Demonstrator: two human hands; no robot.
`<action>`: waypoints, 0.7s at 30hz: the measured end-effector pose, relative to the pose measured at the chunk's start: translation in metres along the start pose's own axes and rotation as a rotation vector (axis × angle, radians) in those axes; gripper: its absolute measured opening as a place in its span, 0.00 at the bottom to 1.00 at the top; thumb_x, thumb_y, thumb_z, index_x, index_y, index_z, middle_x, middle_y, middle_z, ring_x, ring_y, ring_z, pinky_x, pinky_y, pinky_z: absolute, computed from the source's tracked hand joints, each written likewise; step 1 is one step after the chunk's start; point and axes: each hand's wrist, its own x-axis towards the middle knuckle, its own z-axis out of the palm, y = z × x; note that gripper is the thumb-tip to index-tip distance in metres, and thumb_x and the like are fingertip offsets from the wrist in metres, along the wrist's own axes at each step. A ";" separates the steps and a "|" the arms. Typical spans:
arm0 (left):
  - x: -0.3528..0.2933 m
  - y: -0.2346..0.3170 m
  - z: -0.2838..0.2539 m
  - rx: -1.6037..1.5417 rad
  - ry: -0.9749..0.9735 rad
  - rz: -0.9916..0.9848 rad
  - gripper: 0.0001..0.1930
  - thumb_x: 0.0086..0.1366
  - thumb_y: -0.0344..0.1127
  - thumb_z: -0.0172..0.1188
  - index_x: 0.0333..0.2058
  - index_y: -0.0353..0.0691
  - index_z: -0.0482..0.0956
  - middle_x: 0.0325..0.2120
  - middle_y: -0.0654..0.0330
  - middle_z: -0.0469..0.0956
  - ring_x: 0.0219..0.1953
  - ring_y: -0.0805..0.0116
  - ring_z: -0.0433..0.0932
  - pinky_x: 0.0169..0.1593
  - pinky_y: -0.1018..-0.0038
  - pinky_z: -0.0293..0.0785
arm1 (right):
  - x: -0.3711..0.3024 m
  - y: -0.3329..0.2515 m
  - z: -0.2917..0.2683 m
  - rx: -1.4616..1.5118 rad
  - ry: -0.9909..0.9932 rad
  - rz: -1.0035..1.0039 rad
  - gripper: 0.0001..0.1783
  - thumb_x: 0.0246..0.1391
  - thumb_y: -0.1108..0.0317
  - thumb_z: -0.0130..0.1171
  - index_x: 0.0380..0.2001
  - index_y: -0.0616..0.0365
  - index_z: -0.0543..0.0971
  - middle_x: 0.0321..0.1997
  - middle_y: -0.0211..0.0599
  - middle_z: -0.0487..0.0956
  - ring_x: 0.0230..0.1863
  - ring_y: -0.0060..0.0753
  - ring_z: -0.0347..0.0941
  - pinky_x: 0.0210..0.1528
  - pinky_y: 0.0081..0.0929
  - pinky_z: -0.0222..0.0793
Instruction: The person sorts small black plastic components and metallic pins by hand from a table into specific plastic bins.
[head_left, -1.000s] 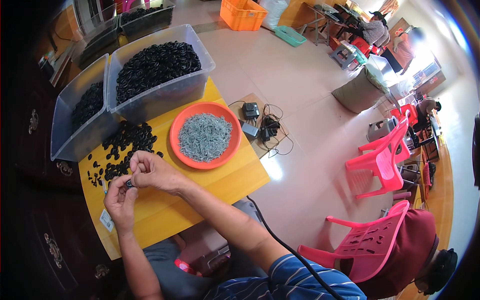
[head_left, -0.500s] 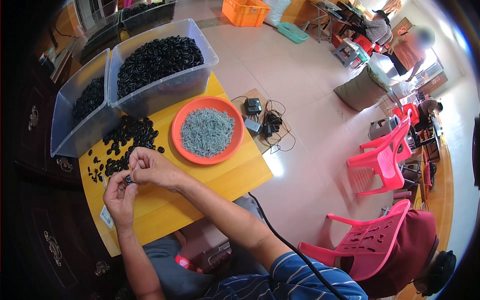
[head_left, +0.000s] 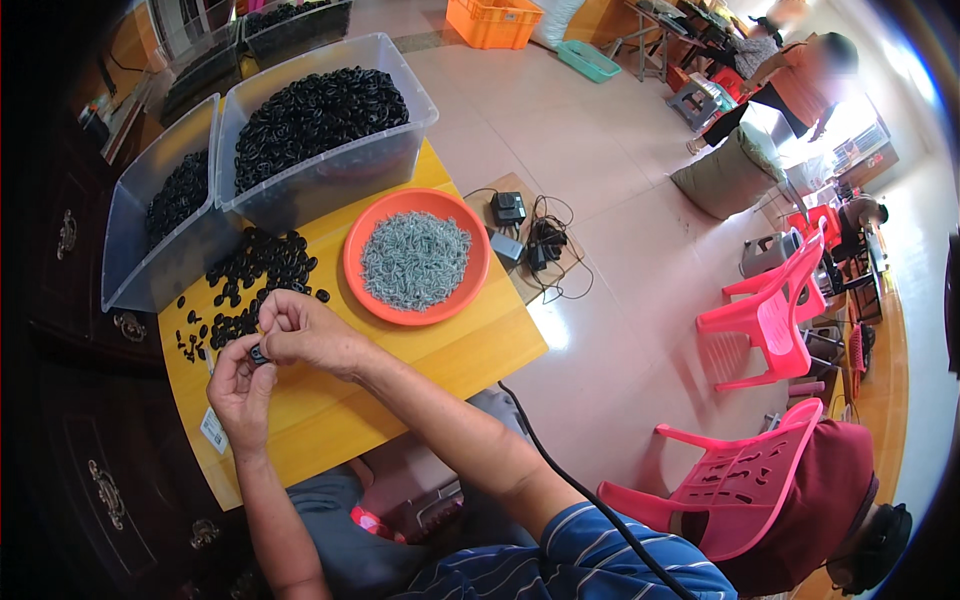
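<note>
My left hand (head_left: 240, 388) pinches a small black oval plastic part (head_left: 260, 354) between thumb and fingers over the yellow table. Pressed against that part are the closed fingertips of my right hand (head_left: 305, 335); whatever they may hold is hidden. Loose black parts (head_left: 262, 262) lie scattered on the table just beyond both hands. An orange-red bowl (head_left: 352, 290) right of them holds a heap of small silvery metal pieces (head_left: 415, 262), perhaps screws.
Two clear plastic bins, a large one (head_left: 330, 165) and a narrower one (head_left: 130, 260), stand at the table's (head_left: 450, 350) far left, filled with black parts. Chargers and cables (head_left: 540, 240) lie beyond the bowl. Pink chairs (head_left: 760, 325) stand at right; other people are farther off.
My hands stay together at the black part, with only a slight shift of the fingers. In the background, a person in an orange top has moved left.
</note>
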 end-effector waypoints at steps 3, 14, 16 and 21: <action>0.001 -0.002 -0.002 0.048 -0.001 0.003 0.14 0.66 0.24 0.60 0.49 0.30 0.75 0.37 0.66 0.76 0.36 0.82 0.73 0.39 0.85 0.68 | 0.000 0.000 0.000 0.005 0.007 0.000 0.11 0.52 0.76 0.61 0.34 0.53 0.69 0.24 0.20 0.71 0.24 0.12 0.65 0.26 0.15 0.58; 0.001 -0.005 0.000 0.054 -0.009 0.023 0.13 0.67 0.27 0.61 0.49 0.32 0.76 0.35 0.67 0.76 0.33 0.83 0.72 0.37 0.85 0.67 | -0.001 -0.003 0.001 0.009 0.001 0.006 0.11 0.52 0.77 0.60 0.35 0.54 0.69 0.23 0.21 0.70 0.23 0.12 0.63 0.25 0.16 0.58; 0.001 -0.006 -0.001 0.076 -0.005 0.034 0.14 0.67 0.30 0.62 0.50 0.33 0.76 0.34 0.67 0.76 0.31 0.83 0.71 0.34 0.85 0.67 | -0.002 -0.002 0.001 0.008 0.001 0.001 0.11 0.52 0.78 0.59 0.35 0.55 0.69 0.23 0.21 0.70 0.23 0.13 0.63 0.25 0.16 0.57; 0.000 -0.004 0.002 0.069 0.017 0.048 0.14 0.67 0.30 0.63 0.49 0.33 0.76 0.34 0.68 0.75 0.31 0.83 0.70 0.34 0.85 0.66 | -0.002 -0.003 0.002 0.021 0.006 0.001 0.11 0.51 0.78 0.59 0.35 0.55 0.69 0.23 0.21 0.70 0.23 0.12 0.63 0.25 0.16 0.57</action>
